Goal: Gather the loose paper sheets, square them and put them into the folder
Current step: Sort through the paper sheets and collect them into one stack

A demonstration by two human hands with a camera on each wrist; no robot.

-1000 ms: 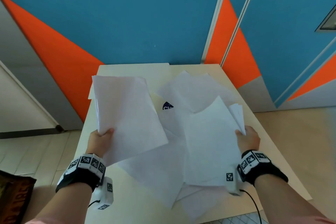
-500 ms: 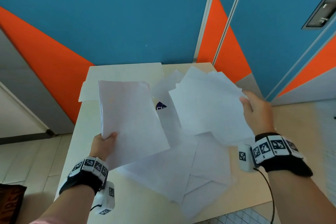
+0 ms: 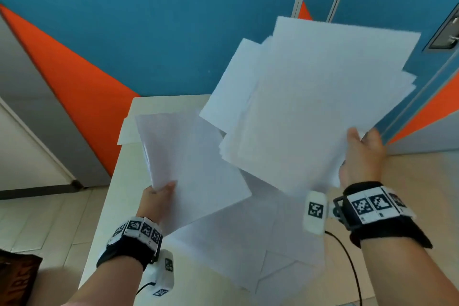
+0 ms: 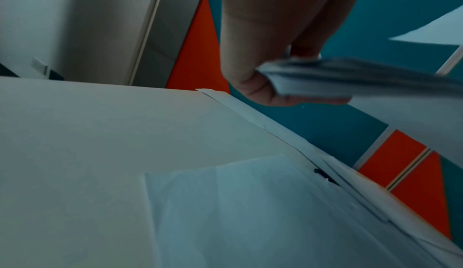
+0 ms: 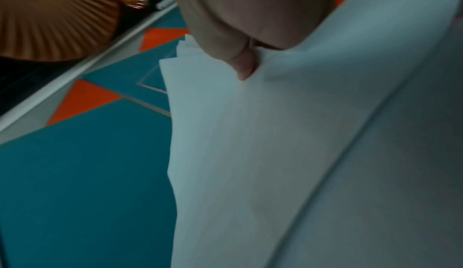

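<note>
Gathering half done: fanned, unsquared sheaf (image 3: 315, 107) lifted over bench (image 3: 104, 251), pinched in right hand (image 3: 362, 156); neater bundle (image 3: 191, 166) pinched in left hand (image 3: 156, 201). Loose sheets (image 3: 250, 251) left on bench; squaring, foldering pending; folder not clearly identifiable.

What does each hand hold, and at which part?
Left hand pinches a paper stack at its near corner; right hand grips a fanned bundle at its near right edge.
</note>
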